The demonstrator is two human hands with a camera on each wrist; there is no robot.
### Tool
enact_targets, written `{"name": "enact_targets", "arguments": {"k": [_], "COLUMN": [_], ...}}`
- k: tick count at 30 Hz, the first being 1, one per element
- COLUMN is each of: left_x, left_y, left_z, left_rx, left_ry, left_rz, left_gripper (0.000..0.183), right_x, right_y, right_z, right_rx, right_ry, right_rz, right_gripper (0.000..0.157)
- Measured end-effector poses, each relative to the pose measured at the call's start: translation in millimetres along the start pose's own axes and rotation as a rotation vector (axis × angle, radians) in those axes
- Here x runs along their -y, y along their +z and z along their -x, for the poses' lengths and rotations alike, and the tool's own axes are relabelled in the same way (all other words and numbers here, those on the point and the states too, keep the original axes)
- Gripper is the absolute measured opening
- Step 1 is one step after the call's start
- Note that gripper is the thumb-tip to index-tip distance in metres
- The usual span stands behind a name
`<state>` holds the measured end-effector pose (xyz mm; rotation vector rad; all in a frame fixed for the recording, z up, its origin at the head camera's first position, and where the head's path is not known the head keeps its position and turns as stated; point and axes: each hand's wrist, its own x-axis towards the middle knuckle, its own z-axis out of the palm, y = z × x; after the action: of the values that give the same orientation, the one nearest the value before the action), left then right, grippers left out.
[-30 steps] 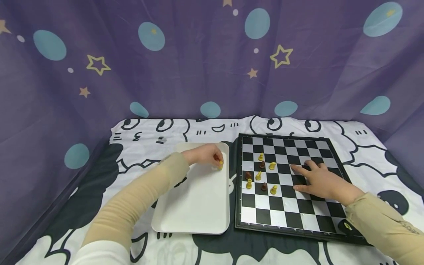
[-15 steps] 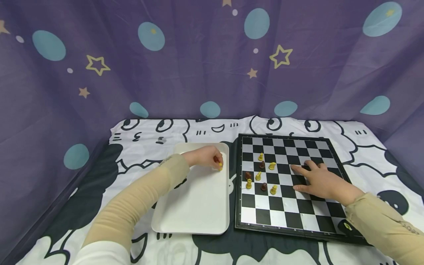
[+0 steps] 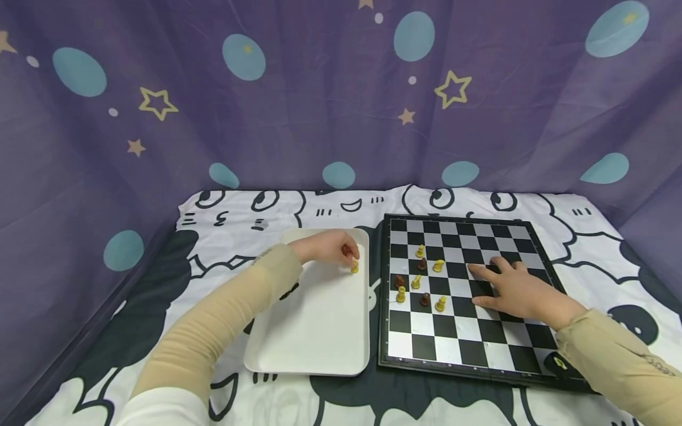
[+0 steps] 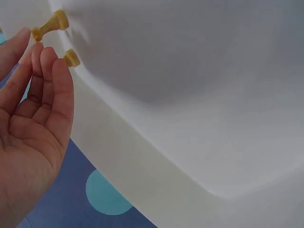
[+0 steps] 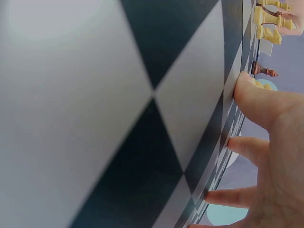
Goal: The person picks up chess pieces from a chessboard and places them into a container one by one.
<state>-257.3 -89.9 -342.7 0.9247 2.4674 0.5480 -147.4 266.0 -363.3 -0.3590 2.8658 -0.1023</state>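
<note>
At the far right corner of the white tray, my left hand pinches a yellow chess piece by its head with thumb and fingertips. The piece's wide base faces the tray. A second yellow chess piece shows partly behind the other fingers in the left wrist view. My right hand rests on the chessboard with spread fingers, holding nothing. On the board's left part stand several yellow and dark red chess pieces, among them a yellow rook and a dark red piece.
Tray and board lie side by side on a black and white patterned cloth. A small black oval with a yellow mark lies at the board's near right corner, beside the right sleeve. A purple curtain hangs behind and along the sides.
My left hand has risen very slightly, and more of the yellow chess piece shows below its fingers. The right hand and the pieces on the board have stayed put.
</note>
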Motion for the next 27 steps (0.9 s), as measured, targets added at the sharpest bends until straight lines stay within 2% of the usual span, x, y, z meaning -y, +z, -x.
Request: {"name": "enact_targets", "arguments": {"k": [4, 10, 18, 27], "left_x": [-1.0, -0.3, -2.8, -9.0], "left_y": [-4.5, -9.4, -14.6, -16.4], "left_z": [2.8, 5.2, 4.9, 5.9], "left_rx": [-0.009, -0.026, -0.057, -0.049], "left_ry": [0.005, 0.056, 0.046, 0.03], "left_rz": [0.014, -0.003, 0.008, 0.044], "left_gripper": [0.02, 0.02, 0.018, 0.022], "right_x": [0.4, 0.4, 0.6, 0.1], "right_y": [-0.9, -1.7, -0.9, -1.0], "right_z": [0.4, 0.4, 0.4, 1.2], "right_rx": [0.008, 0.016, 0.001, 0.003], "right_ry": [0.0, 0.0, -0.003, -0.008], "right_rz": [-0.003, 0.0, 0.003, 0.003], "right_gripper": [0.081, 0.082, 0.08, 0.081]}}
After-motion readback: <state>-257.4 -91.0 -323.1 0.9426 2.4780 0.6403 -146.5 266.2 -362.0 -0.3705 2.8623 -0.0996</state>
